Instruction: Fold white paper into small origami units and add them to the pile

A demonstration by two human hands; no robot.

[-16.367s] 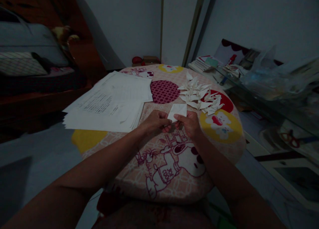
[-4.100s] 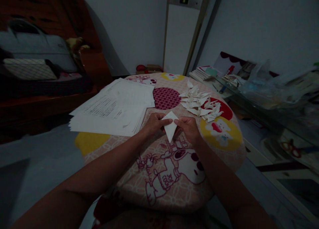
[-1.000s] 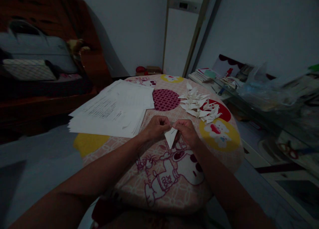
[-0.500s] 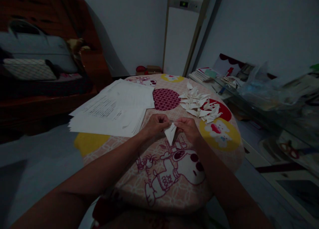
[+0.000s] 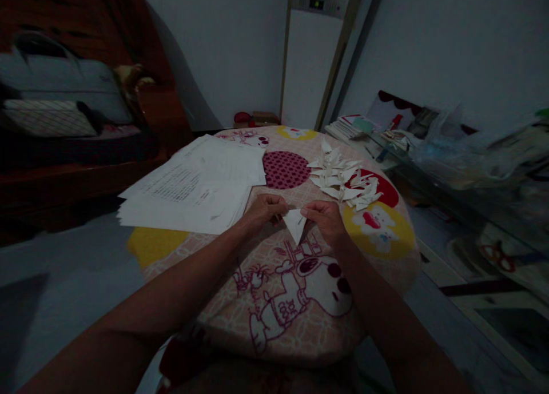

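Note:
A small piece of folded white paper is held between my two hands above the patterned tablecloth, its point facing toward me. My left hand pinches its upper left corner, fingers curled. At the upper right corner, my right hand grips the paper between thumb and forefinger. Beyond my right hand lies a cluster of folded paper cranes. To the left of my hands is a stack of printed sheets, fanned unevenly. My finger undersides are hidden.
A glass-topped cabinet with plastic bags and papers stands close on the right. On the left, a wooden bench holds a light handbag. A tall white appliance stands behind the table.
My hands have moved slightly apart, the left one going left. The folded paper now looks wider at its top, and its lower tip sits a little higher.

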